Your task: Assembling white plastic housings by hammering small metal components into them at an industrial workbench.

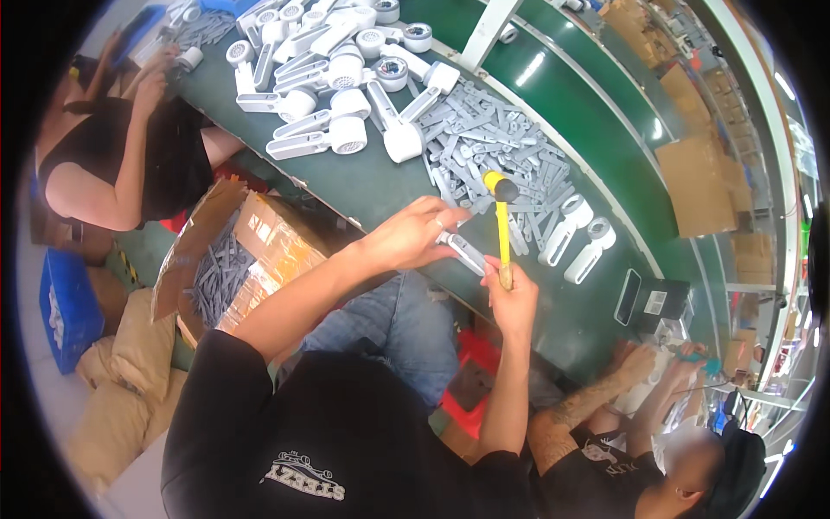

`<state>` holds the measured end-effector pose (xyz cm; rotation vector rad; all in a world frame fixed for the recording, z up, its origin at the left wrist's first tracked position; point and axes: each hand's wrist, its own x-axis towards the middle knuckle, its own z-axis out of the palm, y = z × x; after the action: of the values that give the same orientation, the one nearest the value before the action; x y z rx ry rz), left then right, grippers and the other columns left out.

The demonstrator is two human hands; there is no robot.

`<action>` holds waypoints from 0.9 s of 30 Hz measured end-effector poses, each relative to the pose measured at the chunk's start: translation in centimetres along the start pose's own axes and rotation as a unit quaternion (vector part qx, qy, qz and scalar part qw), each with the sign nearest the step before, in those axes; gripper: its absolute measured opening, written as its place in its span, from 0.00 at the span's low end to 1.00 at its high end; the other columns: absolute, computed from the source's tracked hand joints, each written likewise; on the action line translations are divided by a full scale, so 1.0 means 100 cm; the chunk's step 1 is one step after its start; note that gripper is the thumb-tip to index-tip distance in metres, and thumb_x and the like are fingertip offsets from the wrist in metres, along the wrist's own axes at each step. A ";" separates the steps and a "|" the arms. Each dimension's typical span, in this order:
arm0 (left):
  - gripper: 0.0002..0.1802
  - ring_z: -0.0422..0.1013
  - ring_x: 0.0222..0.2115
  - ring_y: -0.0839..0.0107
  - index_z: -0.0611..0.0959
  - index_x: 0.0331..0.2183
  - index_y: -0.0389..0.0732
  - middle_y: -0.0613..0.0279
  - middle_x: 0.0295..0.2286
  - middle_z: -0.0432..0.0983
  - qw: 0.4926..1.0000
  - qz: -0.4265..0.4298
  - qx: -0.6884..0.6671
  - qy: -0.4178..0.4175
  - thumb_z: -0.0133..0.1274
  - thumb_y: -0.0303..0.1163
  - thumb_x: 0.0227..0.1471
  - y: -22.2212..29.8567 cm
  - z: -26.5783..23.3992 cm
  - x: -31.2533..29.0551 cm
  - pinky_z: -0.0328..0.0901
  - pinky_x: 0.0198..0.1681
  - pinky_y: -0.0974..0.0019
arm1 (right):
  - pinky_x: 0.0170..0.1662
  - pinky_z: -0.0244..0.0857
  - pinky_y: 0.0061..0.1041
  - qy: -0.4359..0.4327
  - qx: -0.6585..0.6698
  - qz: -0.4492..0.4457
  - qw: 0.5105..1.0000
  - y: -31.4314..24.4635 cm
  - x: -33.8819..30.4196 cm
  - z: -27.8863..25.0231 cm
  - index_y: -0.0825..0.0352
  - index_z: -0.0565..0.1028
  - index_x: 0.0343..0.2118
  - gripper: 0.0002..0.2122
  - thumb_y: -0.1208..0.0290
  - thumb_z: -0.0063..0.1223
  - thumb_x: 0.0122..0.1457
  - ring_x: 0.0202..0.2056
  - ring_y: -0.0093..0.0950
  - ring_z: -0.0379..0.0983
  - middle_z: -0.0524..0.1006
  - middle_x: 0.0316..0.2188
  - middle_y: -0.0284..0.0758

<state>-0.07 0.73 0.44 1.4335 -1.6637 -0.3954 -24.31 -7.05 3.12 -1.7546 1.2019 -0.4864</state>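
My left hand (pixel 413 235) is closed round one end of a white, handle-shaped plastic part with a grey strip (pixel 467 253), held above the near edge of the workbench. The rest of that part is hidden in the fingers. My right hand (pixel 512 298) grips a mallet (pixel 503 221) low on its yellow handle, with the yellow and black head pointing up. Its fingertips lie close to the part's free end; whether they touch it I cannot tell. Beyond the mallet spreads a heap of flat grey plastic strips (pixel 493 143).
White round-headed units with handles (pixel 346 78) are piled at the far left of the green bench (pixel 380 190). Two white handled pieces (pixel 590 251) lie to the right, near a phone-like dark device (pixel 628 297). A carton of grey strips (pixel 220 277) stands left. People sit on both sides.
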 end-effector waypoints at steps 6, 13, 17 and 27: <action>0.10 0.74 0.45 0.60 0.88 0.36 0.44 0.64 0.35 0.79 0.989 0.140 0.053 -0.019 0.68 0.35 0.50 -0.006 -0.004 0.009 0.68 0.52 0.57 | 0.25 0.62 0.21 -0.058 0.011 0.037 0.998 -0.008 0.009 -0.012 0.67 0.86 0.46 0.09 0.70 0.63 0.66 0.20 0.14 0.69 0.80 0.22 0.26; 0.09 0.74 0.45 0.61 0.88 0.35 0.44 0.65 0.34 0.78 0.985 0.159 0.059 -0.016 0.68 0.34 0.51 -0.010 -0.002 0.014 0.69 0.51 0.57 | 0.16 0.51 0.21 -0.026 0.209 0.203 0.956 -0.005 0.007 0.002 0.72 0.80 0.54 0.17 0.65 0.64 0.68 0.14 0.16 0.63 0.75 0.19 0.31; 0.12 0.76 0.45 0.62 0.89 0.39 0.46 0.66 0.36 0.81 0.981 0.173 0.092 -0.019 0.69 0.35 0.50 -0.011 -0.004 0.015 0.70 0.56 0.55 | 0.16 0.50 0.21 0.001 0.281 0.231 0.932 -0.001 0.008 0.010 0.73 0.80 0.53 0.17 0.66 0.63 0.68 0.13 0.16 0.59 0.71 0.17 0.28; 0.12 0.79 0.43 0.70 0.92 0.43 0.55 0.71 0.39 0.85 0.955 0.234 0.164 -0.078 0.63 0.40 0.57 -0.019 0.010 0.023 0.64 0.67 0.48 | 0.18 0.53 0.18 0.058 0.276 0.150 0.947 0.010 -0.038 0.015 0.68 0.73 0.63 0.20 0.64 0.53 0.74 0.17 0.14 0.63 0.72 0.21 0.25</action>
<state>0.50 -2.24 -0.56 1.1991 -2.2067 0.0414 -25.42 -3.15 2.13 -1.0585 1.2393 -0.6735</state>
